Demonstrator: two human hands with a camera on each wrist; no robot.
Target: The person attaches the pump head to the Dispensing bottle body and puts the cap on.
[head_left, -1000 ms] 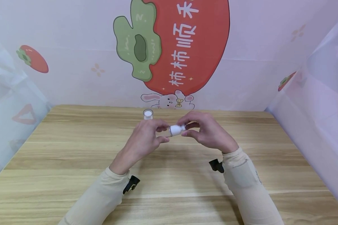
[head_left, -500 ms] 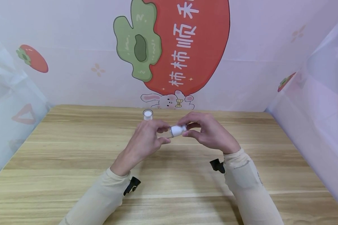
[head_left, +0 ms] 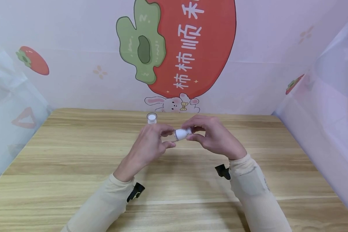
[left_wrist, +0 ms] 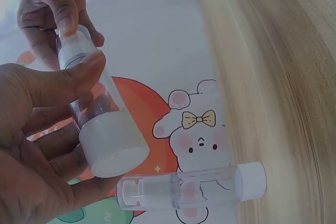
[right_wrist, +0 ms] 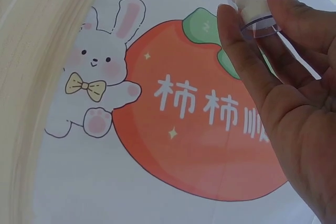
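Observation:
A clear cylindrical bottle (left_wrist: 115, 140) with a white base and a whitish inner top is held tilted between both hands above the table. My left hand (head_left: 153, 140) grips its body, the thumb across the clear wall in the left wrist view. At the other end my right hand (head_left: 216, 137) pinches the bottle's top between thumb and fingers. The right wrist view shows the clear rim of that top (right_wrist: 260, 27) by the fingertips. Just behind my left hand, a similar clear bottle (left_wrist: 210, 187) stands upright on its white base.
The wood-grain table (head_left: 75, 180) runs back to a printed cloth (head_left: 75, 83) with a red persimmon and a rabbit. Cloth walls rise on the left and right. Black wrist mounts (head_left: 223, 171) stick out from both sleeves.
Both hands and the held bottle shift only slightly, and its tilt varies a little. The grips stay alike, and the standing bottle keeps its place.

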